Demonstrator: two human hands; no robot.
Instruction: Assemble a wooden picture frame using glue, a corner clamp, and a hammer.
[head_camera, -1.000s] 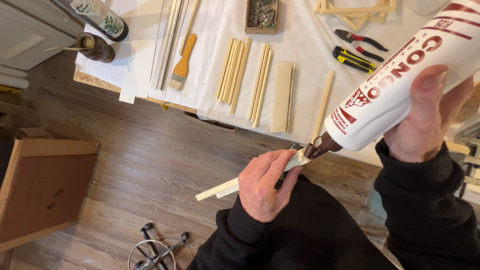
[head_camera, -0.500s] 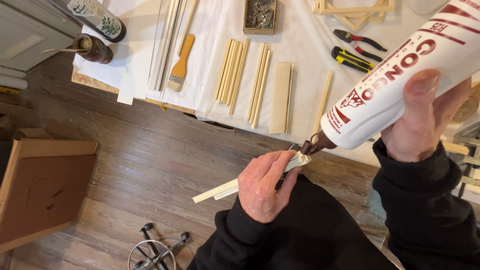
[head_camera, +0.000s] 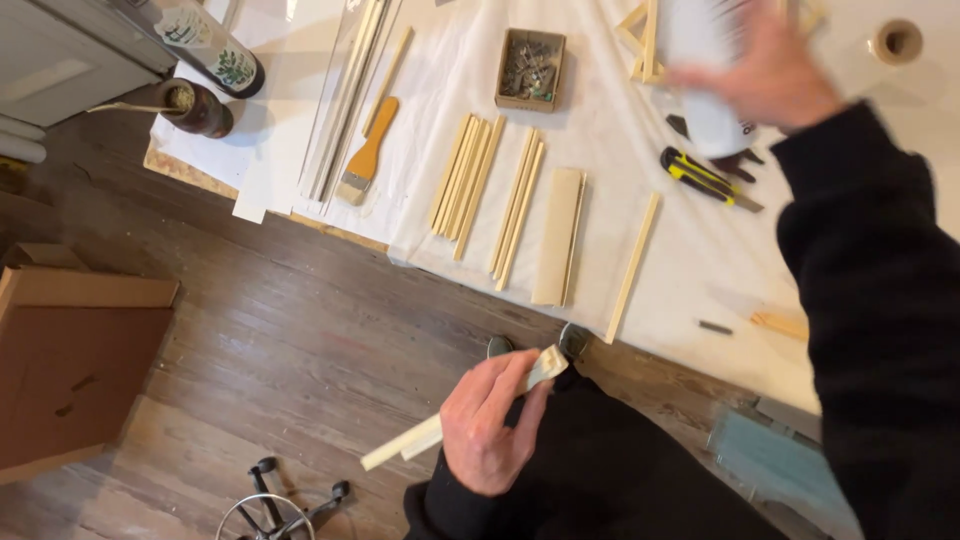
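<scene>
1. Left hand (head_camera: 490, 425) pinches paired wood strips (head_camera: 455, 420) over the wooden floor (head_camera: 300, 330), off the desk's (head_camera: 700, 270) near edge.
2. Right hand (head_camera: 765, 70), blurred, wraps a white tube (head_camera: 705, 100) above the desk's far part.
3. Loose sticks (head_camera: 470, 185) and a flat slat (head_camera: 557, 235) lie near the edge; a utility knife (head_camera: 705, 178) lies just beside the tube.
4. A cardboard box (head_camera: 75, 360) sits far left.

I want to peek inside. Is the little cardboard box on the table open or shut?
Open. The small box has no lid on, and a heap of small grey metal pieces shows inside.
</scene>
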